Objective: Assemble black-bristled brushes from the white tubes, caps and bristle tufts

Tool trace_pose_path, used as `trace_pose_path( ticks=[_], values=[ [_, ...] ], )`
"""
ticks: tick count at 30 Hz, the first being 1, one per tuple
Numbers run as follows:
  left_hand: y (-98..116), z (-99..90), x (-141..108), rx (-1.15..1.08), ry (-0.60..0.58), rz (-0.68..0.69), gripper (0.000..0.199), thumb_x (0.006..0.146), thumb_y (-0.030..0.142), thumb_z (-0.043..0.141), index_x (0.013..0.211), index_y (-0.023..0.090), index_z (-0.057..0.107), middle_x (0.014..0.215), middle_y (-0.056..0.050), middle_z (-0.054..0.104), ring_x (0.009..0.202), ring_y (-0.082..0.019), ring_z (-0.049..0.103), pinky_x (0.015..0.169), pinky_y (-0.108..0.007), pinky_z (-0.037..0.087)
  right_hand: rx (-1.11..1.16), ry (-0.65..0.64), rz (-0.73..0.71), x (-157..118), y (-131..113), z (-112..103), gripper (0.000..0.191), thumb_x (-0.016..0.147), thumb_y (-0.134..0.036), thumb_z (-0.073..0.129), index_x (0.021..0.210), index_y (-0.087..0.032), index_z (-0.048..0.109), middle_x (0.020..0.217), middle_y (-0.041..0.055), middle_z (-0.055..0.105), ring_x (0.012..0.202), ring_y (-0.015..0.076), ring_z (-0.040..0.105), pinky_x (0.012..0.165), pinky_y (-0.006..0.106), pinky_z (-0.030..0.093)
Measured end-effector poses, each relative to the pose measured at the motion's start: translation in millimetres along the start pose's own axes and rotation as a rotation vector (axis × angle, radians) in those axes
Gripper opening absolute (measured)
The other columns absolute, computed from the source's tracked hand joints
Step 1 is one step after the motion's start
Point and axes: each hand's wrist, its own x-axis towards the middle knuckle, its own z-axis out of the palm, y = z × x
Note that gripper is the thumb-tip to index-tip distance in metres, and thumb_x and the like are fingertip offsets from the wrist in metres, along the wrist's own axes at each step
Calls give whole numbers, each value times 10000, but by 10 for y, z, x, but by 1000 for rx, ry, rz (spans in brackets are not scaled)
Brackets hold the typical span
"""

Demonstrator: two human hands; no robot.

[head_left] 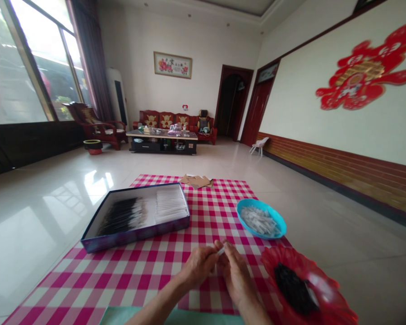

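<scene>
My left hand (200, 263) and my right hand (236, 273) meet above the checked tablecloth, fingers closed around a small whitish tube (221, 251). Most of that piece is hidden by the fingers. To the right, a blue bowl (241, 220) holds many whitish, tube-like pieces (259, 220). Nearer me, a red petal-edged bowl (338, 298) contains a heap of thin black pieces (296, 289). At the left stands a shallow box (135, 235). Inside it, slim black sticks with whitish ends (120, 216) lie beside a row of white sticks (171, 205).
Torn brown cardboard (198, 181) rests at the far edge of the pink-and-white tablecloth (176, 266). A pale green cloth (115, 315) lies at the near edge. Across the tiled floor are a low table (162, 134), a wooden sofa (154, 118) and a small chair (259, 145).
</scene>
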Motion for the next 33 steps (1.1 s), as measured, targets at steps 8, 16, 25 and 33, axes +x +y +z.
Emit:
trace_pose_path(
  ticks=[8,16,25,33],
  values=[
    [-55,83,-74,468,204,65,217,881,271,430,882,193,632,662,-22,650,575,-146,591,529,-223,360,54,102,2,22,30,0,314,668,-411,748,873,-187,667,862,22,722,825,206,669,700,304,524],
    [-246,-133,-233,750,235,218,153,881,248,454,989,203,553,828,-44,650,702,-164,616,590,-231,422,145,224,-9,77,3,-100,365,579,-370,786,872,-215,633,871,9,727,891,225,679,725,341,555],
    [23,-968,-645,1158,144,231,220,924,224,354,883,196,569,774,-38,598,709,-156,573,638,-242,429,182,227,66,232,12,-290,396,563,-365,768,898,-234,603,851,-16,730,835,175,687,671,272,561],
    [222,-2120,-382,1172,270,68,297,913,248,385,1109,229,608,887,-41,669,827,-172,620,709,-246,440,242,254,135,283,28,-322,414,536,-305,777,914,-239,621,840,9,731,760,189,697,604,272,574]
  ],
)
